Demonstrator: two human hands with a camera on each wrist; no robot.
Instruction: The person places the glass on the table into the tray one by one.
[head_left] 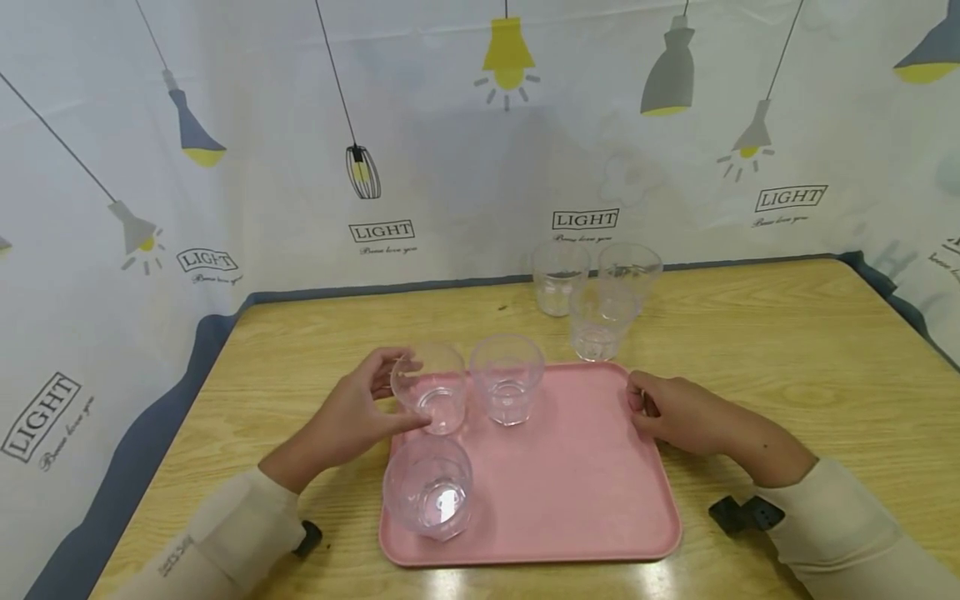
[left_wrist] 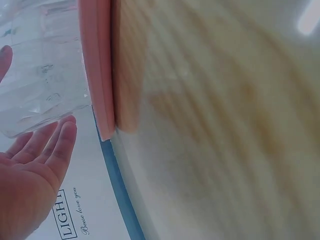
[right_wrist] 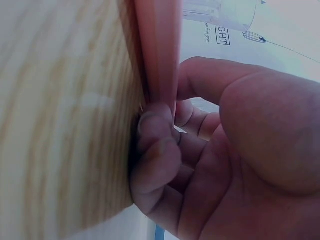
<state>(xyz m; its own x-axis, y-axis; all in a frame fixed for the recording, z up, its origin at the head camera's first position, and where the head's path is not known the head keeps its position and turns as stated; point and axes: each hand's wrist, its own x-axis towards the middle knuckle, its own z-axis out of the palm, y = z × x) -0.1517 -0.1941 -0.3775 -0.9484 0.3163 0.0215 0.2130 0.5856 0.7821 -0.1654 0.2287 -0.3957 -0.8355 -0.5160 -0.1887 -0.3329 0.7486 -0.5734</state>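
A pink tray lies on the table. My left hand is at the tray's left edge around a clear plastic cup, thumb in front and fingers behind. In the left wrist view its fingers are nearly straight, tips right at the cup's side, with the palm apart from it. A second clear cup stands to the right of it, and a third cup at the tray's near left corner. My right hand pinches the tray's right rim, fingers curled beneath and thumb on top.
Behind the tray's far right part stand three more clear cups, one nearest the tray and two further back. A white cloth printed with lamps hangs along the wooden table's back and sides.
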